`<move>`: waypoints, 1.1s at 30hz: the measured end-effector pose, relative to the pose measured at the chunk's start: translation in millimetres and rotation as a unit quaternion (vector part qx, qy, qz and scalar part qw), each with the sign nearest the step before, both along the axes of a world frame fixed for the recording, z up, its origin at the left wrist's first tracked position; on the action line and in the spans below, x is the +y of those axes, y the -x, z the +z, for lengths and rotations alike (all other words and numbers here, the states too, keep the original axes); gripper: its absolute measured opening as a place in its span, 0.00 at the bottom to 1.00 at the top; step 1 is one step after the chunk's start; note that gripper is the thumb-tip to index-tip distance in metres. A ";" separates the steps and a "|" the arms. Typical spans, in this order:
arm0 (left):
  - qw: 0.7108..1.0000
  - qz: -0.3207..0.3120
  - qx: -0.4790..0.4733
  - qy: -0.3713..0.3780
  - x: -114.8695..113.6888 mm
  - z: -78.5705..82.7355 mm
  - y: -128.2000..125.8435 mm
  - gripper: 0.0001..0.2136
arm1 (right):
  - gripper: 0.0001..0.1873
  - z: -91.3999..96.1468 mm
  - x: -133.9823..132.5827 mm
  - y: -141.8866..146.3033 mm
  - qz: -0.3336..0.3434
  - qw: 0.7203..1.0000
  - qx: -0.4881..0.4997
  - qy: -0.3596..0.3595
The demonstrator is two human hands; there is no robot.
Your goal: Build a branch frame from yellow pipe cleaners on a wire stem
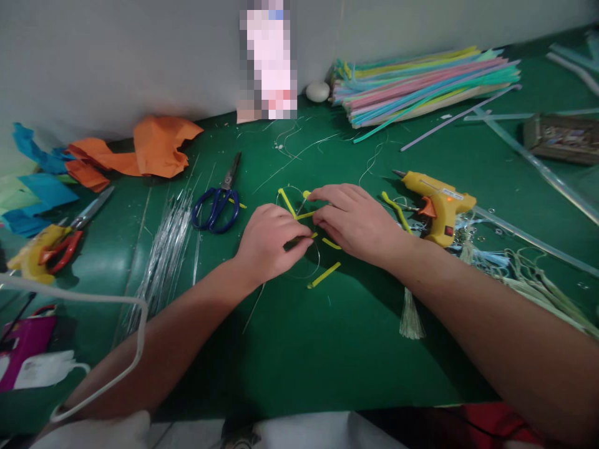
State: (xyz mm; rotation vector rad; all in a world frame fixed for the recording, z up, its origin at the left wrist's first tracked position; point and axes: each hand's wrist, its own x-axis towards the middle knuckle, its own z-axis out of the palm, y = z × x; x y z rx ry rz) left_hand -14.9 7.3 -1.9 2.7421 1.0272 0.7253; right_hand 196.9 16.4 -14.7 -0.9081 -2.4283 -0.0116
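Observation:
My left hand (276, 240) is closed, thumb and forefinger pinching a short yellow pipe cleaner piece (314, 236). Opposite it, my right hand (358, 221) has its fingers bent round the end of another yellow pipe cleaner (305, 215); its thumb is mostly hidden. A thin clear wire ring (319, 257) curves beneath both hands, partly covered by them. One yellow piece (287, 202) slants up at the ring's far side. Two cut yellow pieces lie close by: one (331, 243) beside my right hand, the other (324, 275) nearer me.
Blue-handled scissors (216, 209) and a bundle of silvery wires (163, 249) lie left. A yellow glue gun (437, 202) with its light on rests right, near a pale tassel (412, 318). Behind are coloured pipe cleaners (421, 87) and orange paper (161, 146). A white cable (140, 324) crosses lower left.

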 end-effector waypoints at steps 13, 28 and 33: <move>0.999 0.016 -0.016 -0.023 -5.4 4.8 -2.4 0.04 | 0.11 0.5 0.7 -0.4 0.012 0.999 0.035 -0.014; 0.979 -0.046 0.072 -0.183 1.7 12.4 -4.0 0.07 | 0.12 -0.2 0.1 2.4 0.010 0.999 0.032 -0.009; 0.972 -0.069 0.091 -0.204 2.6 16.4 -3.6 0.08 | 0.12 -0.3 -0.8 2.1 0.014 0.999 0.031 -0.025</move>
